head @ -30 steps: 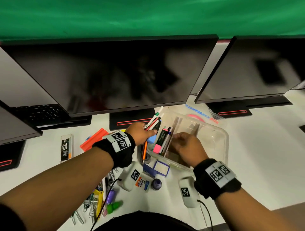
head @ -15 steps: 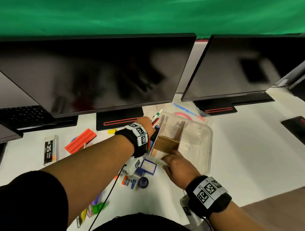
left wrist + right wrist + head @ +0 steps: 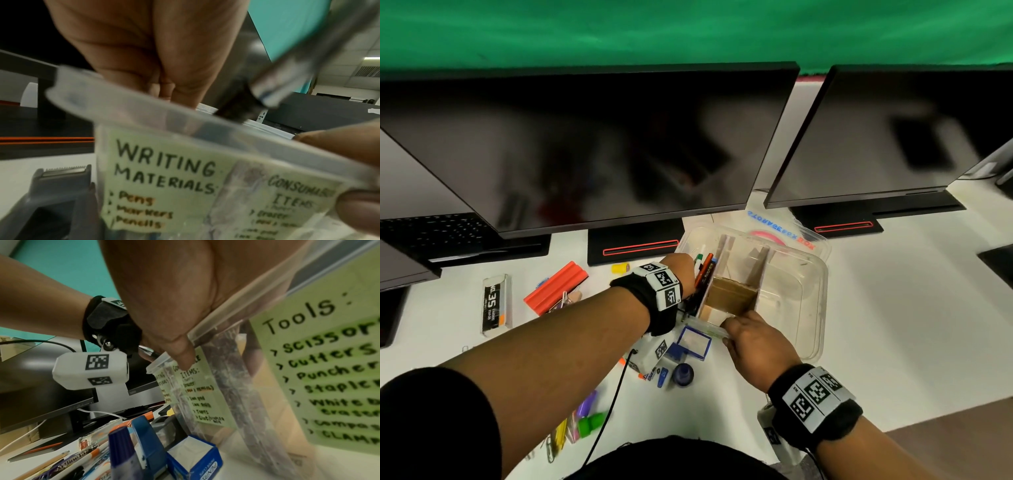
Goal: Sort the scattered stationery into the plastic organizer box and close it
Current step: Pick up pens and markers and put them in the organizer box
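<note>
The left hand (image 3: 681,270) grips a bundle of pens and markers (image 3: 703,270) at the clear plastic organizer box (image 3: 801,294) on the white desk (image 3: 893,308); the right hand (image 3: 755,339) pinches its near rim.

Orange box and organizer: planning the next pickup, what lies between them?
In the head view, the left hand and wrist lie between the orange box and organizer.

Left hand (image 3: 681,270), a second ago gripping bundle of pens and markers (image 3: 703,270) above table, now lowers it into leftmost compartment of clear plastic organizer box (image 3: 808,301). Right hand (image 3: 753,337) withdraws from middle compartment, now grips box's near rim. Head view shifts right.
</note>
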Action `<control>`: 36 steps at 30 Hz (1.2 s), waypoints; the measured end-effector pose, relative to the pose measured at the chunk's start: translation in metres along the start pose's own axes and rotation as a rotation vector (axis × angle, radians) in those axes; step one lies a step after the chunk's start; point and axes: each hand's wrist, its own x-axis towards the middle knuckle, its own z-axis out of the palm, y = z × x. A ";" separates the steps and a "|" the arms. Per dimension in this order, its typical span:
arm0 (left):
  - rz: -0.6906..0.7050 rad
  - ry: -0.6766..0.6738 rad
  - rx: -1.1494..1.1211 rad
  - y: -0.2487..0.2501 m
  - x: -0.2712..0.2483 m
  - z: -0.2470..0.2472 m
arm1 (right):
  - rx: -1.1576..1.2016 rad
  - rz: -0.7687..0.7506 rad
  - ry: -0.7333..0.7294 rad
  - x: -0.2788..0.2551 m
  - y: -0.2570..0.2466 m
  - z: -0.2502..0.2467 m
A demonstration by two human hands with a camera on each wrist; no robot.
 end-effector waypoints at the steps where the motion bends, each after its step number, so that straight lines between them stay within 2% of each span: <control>1: 0.012 0.000 -0.014 0.000 -0.002 0.000 | -0.001 0.000 -0.001 0.000 0.000 0.000; 5: 0.017 -0.121 -0.032 0.004 -0.013 0.000 | -0.001 -0.006 0.002 -0.002 -0.001 0.001; 10: -0.054 -0.234 -0.351 0.000 -0.018 -0.011 | -0.008 -0.010 0.001 -0.002 -0.002 0.001; 13: -0.043 -0.275 -0.431 0.002 -0.025 -0.014 | -0.002 -0.008 0.003 -0.001 -0.002 -0.001; 17: -0.036 -0.192 -0.431 0.000 -0.019 -0.015 | -0.007 0.000 -0.006 0.000 -0.001 -0.002; 22: 0.041 0.071 -0.348 -0.011 -0.010 -0.016 | -0.026 0.014 -0.024 0.002 -0.002 -0.003; 25: 0.079 0.156 -0.443 -0.023 -0.010 -0.014 | -0.018 0.017 -0.033 0.003 -0.003 -0.005; 28: 0.125 0.170 -0.584 -0.047 -0.017 -0.017 | -0.017 0.042 -0.058 0.005 -0.004 -0.006; 30: 0.130 0.169 -0.592 -0.071 -0.023 -0.018 | 0.007 0.087 -0.080 0.008 -0.012 -0.010; 34: 0.041 0.161 -0.566 -0.121 -0.036 -0.015 | -0.043 0.184 -0.083 0.024 -0.045 -0.032; 36: -0.007 0.161 -0.517 -0.145 -0.045 -0.012 | -0.124 0.144 -0.028 0.036 -0.069 -0.044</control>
